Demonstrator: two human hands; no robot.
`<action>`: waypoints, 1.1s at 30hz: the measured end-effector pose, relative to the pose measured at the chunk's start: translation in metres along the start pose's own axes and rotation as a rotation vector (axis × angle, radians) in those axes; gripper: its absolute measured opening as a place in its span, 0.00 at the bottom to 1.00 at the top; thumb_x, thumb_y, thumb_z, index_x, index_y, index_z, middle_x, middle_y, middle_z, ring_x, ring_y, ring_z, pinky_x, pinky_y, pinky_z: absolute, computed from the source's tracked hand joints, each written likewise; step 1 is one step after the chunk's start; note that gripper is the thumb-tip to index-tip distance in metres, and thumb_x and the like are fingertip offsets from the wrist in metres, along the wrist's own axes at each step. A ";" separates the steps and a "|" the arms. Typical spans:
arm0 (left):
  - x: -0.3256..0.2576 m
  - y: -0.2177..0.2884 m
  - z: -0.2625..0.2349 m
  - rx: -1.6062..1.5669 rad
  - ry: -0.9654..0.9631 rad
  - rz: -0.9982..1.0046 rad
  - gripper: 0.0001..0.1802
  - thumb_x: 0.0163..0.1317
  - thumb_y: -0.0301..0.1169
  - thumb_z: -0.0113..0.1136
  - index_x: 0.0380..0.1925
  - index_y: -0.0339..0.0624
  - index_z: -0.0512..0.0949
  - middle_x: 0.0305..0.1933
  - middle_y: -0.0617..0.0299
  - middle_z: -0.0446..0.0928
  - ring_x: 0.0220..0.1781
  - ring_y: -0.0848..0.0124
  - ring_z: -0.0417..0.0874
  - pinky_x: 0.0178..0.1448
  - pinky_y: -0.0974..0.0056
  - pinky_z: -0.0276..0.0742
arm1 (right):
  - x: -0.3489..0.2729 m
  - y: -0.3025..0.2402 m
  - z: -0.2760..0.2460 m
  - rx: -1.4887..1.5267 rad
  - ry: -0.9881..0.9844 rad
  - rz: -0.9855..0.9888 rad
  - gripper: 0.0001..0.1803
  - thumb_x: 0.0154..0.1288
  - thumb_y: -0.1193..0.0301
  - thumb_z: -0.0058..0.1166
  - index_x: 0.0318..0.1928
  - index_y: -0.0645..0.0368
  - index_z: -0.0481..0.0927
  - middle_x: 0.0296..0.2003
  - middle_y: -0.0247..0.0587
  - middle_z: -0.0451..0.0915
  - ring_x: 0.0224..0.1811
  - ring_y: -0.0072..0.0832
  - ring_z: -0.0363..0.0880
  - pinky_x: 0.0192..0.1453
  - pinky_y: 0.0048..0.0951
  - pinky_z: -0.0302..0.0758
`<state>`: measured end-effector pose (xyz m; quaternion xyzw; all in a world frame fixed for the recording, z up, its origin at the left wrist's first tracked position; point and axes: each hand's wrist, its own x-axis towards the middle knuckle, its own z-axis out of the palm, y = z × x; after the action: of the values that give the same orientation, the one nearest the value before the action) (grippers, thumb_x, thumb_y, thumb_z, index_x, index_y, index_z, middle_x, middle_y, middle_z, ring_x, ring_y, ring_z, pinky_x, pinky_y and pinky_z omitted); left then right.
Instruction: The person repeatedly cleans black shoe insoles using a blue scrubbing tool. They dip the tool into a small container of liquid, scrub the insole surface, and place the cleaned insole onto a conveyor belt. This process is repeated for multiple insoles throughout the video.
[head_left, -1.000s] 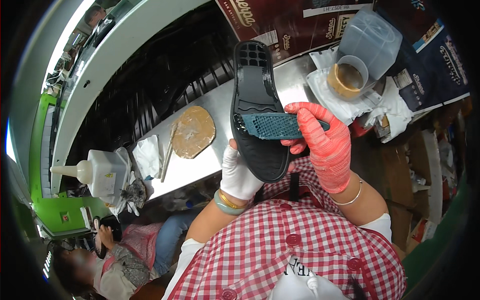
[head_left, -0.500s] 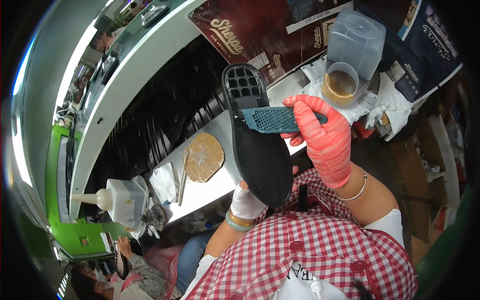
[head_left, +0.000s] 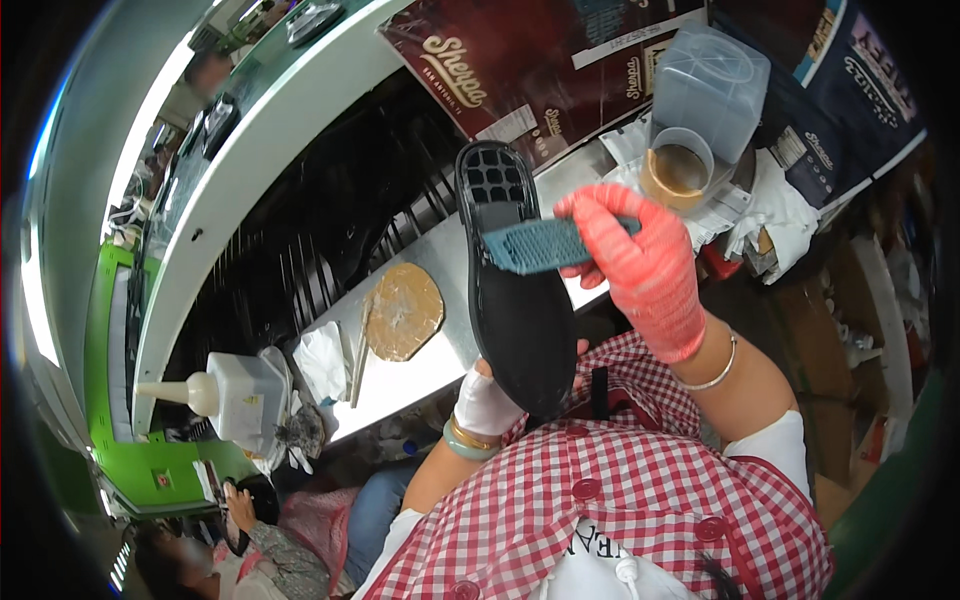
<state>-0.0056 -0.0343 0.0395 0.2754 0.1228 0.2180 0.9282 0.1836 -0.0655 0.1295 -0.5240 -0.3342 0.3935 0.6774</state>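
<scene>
Factory clutter fills the room: a long white rail (head_left: 250,170) arcs over dark conveyor slats (head_left: 330,220), with printed maroon cartons (head_left: 520,70) behind. Below runs a narrow steel table (head_left: 410,370), carrying a squat white dispenser bottle (head_left: 235,395) at its left end, a tan round pad (head_left: 403,312) mid-way, and a clear tub with a cup of amber glue (head_left: 678,175) at the right end. Above the table's near edge, the white-gloved left hand (head_left: 487,402) is closed round the heel of an upturned black shoe sole (head_left: 512,285). The red-gloved right hand (head_left: 645,270) is curled tight on a blue brush (head_left: 535,245) lying across the sole. Even, steady strokes along its length look wise.
</scene>
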 end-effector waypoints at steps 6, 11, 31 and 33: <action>0.004 0.000 -0.014 -0.041 0.046 0.113 0.52 0.49 0.60 0.64 0.66 0.44 0.54 0.64 0.49 0.62 0.61 0.49 0.70 0.52 0.42 0.79 | -0.027 0.016 0.008 0.045 -0.041 0.184 0.12 0.67 0.65 0.51 0.41 0.62 0.80 0.25 0.33 0.79 0.25 0.16 0.79 0.26 0.15 0.73; 0.005 -0.001 -0.016 -0.120 0.106 0.149 0.45 0.54 0.63 0.55 0.64 0.45 0.60 0.61 0.51 0.67 0.59 0.55 0.72 0.55 0.48 0.76 | -0.038 0.023 0.011 -0.046 -0.092 0.179 0.12 0.67 0.67 0.51 0.41 0.64 0.80 0.29 0.37 0.81 0.25 0.18 0.80 0.27 0.17 0.75; -0.009 0.004 -0.055 -0.489 0.110 0.088 0.41 0.65 0.64 0.30 0.64 0.43 0.61 0.63 0.51 0.67 0.62 0.56 0.70 0.67 0.51 0.64 | -0.023 0.018 0.033 -0.263 -0.591 0.384 0.14 0.68 0.67 0.49 0.45 0.66 0.78 0.33 0.36 0.80 0.30 0.18 0.78 0.31 0.18 0.75; -0.009 0.011 -0.055 -0.601 0.244 0.027 0.40 0.65 0.64 0.30 0.61 0.43 0.65 0.58 0.51 0.72 0.56 0.55 0.76 0.60 0.50 0.72 | -0.014 0.019 0.041 -0.274 -0.639 0.485 0.14 0.68 0.66 0.49 0.45 0.65 0.78 0.33 0.36 0.80 0.28 0.17 0.78 0.29 0.17 0.74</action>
<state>-0.0362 -0.0052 0.0020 -0.0378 0.1596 0.2881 0.9434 0.1384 -0.0568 0.1201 -0.5243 -0.4434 0.6362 0.3516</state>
